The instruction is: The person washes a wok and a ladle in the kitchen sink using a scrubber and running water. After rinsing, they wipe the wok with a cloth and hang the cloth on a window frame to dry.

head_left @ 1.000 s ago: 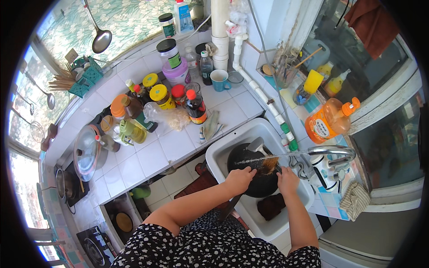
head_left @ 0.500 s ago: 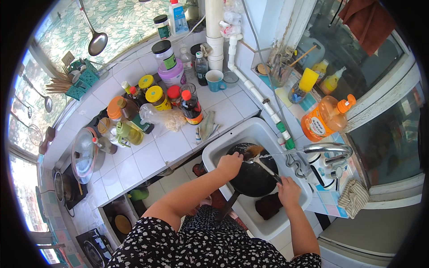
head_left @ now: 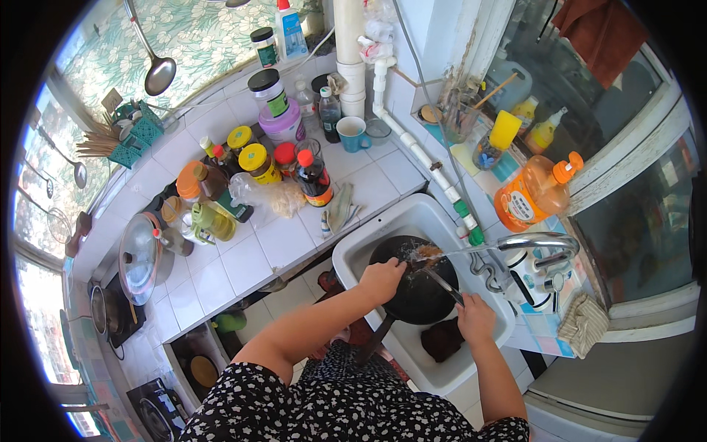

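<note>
Over the sink (head_left: 350,259), my left hand (head_left: 383,281) is closed, its fingertips at a brown scrubbing brush (head_left: 428,255) wet with splashing water. Gripped in my right hand (head_left: 476,318) is a long-handled metal cooking utensil (head_left: 440,283) with a dark grip. Its far end meets the brush, and splashing hides its shape. Both hands are above a black wok (head_left: 412,306) lying in the sink, its handle (head_left: 375,340) sticking out over the near left rim. Water runs from the chrome faucet (head_left: 541,241) onto the brush. A dark brown cloth-like item (head_left: 442,340) lies beside the wok.
On the tiled counter (head_left: 236,269) to the left stand a dark sauce bottle (head_left: 314,179), several jars, a blue mug (head_left: 354,134) and a crumpled cloth (head_left: 340,210). An orange pump bottle (head_left: 534,193) and a striped rag (head_left: 582,326) are right of the sink.
My left hand has shifted slightly, down and to the right. The water now splashes more widely around the brush. My right hand has barely moved.
</note>
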{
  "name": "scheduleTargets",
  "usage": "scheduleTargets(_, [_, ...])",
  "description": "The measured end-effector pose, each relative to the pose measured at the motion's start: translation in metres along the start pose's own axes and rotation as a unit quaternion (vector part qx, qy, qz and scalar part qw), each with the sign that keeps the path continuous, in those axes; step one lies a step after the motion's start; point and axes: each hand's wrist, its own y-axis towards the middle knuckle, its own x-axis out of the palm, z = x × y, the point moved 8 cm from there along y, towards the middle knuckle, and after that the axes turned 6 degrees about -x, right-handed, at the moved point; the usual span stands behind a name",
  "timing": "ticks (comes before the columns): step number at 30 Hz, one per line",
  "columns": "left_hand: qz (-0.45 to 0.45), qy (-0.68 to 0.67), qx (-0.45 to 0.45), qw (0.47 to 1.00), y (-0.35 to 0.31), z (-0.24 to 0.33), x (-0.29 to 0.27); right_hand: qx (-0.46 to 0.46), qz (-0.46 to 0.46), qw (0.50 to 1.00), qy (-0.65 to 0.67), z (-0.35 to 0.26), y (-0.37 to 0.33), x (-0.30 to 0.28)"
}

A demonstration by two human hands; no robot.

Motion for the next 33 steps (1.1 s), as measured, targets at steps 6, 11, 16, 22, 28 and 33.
scheduleTargets(6, [-0.037,-0.042,0.079,0.995,-0.039,0.068,-0.009,0.062,-0.093,0.994,0.004,-0.005,0.013,0.038])
scheduleTargets(11, [-0.023,-0.028,0.038,0.999,-0.030,0.037,-0.009,0.069,-0.024,0.997,0.035,-0.007,0.021,0.035])
scheduleTargets(16, [-0.031,0.023,0.005,0.999,-0.017,-0.001,0.003,-0.011,-0.011,1.000,-0.013,-0.022,0.020,0.020])
scheduleTargets(22, [-0.031,0.063,-0.016,0.997,-0.002,-0.005,0.018,0.017,-0.013,1.000,-0.007,-0.006,0.013,0.018])
scheduleTargets(28, [-0.058,0.112,-0.072,0.989,0.005,-0.043,0.045,0.152,-0.041,0.987,0.041,0.016,-0.014,0.032])
scheduleTargets(33, [-0.143,0.183,-0.053,0.971,0.022,-0.059,0.093,0.207,-0.048,0.977,0.033,0.044,-0.047,0.054])
